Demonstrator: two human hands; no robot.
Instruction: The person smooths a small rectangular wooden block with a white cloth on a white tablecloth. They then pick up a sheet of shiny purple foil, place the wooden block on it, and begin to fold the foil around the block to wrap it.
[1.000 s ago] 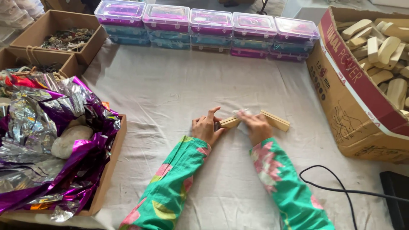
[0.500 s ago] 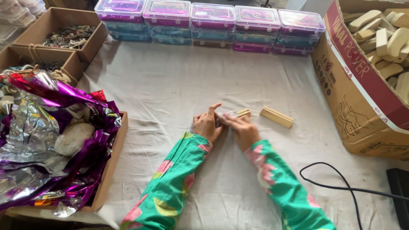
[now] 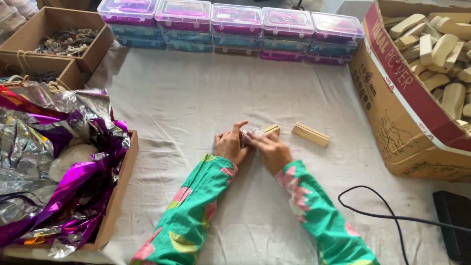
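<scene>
Wooden block (image 3: 271, 129) pinched between both hands' fingers (image 3: 235, 132), on cloth (image 3: 196, 98)

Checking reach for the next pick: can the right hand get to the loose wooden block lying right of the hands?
Probably yes. The wooden block lies alone on the cloth just right of the right hand, nothing between them, but that hand and the left hand are busy with a small piece.

Table covered with pale cloth (image 3: 196, 98), wrinkled in spots. Row of clear plastic boxes (image 3: 230, 22) with pink and blue lids along far edge, stacked two high. Big cardboard box (image 3: 407, 122) at right, full of pale wood pieces. Smaller brown boxes (image 3: 59, 34) at far left. Near left, box with shiny purple and silver foil (image 3: 54, 162). Black cable (image 3: 392, 216) at lower right. Light soft, even.
</scene>
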